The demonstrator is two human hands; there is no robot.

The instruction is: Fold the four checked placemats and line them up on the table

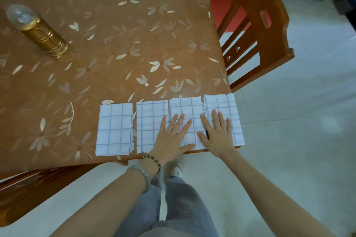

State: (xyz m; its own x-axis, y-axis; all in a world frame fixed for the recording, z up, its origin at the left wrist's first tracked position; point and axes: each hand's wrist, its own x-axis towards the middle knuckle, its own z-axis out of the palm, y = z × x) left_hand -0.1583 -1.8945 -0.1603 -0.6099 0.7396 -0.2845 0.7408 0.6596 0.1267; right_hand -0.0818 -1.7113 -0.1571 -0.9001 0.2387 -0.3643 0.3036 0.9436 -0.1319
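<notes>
1. Head view: four folded checked mats sit in a row along the near edge of the table (119,44). From my left: mat 1 (115,128), mat 2 (149,121), mat 3 (189,110), mat 4 (224,105).
2. My left hand (171,136) lies flat, palm down, fingers spread apart, over the seam between mat 2 and mat 3. It grips nothing.
3. My right hand (217,134) lies flat too, fingers apart, over the mat 3 / mat 4 seam, just pressing.
4. Mat 1 stands a little apart from mat 2; mats 2, 3 and 4 touch or nearly touch. Mat 4 reaches the table's right corner and looks slightly past the edge.
5. Far edges are uneven: mats 3 and 4 sit a bit farther in than mats 1 and 2. Folding looks done; I judge only squaring the row is left.
6. Handling guess: thin, light, limp layers that slide easily on the glossy tablecloth, and stacked folds may spring or fan open. Best moved by flat-palm push, or pinched at a folded edge through all layers.
7. Gold lamp (36,31) stands far left, well clear. Chair (265,31) stands at the table's right.
</notes>
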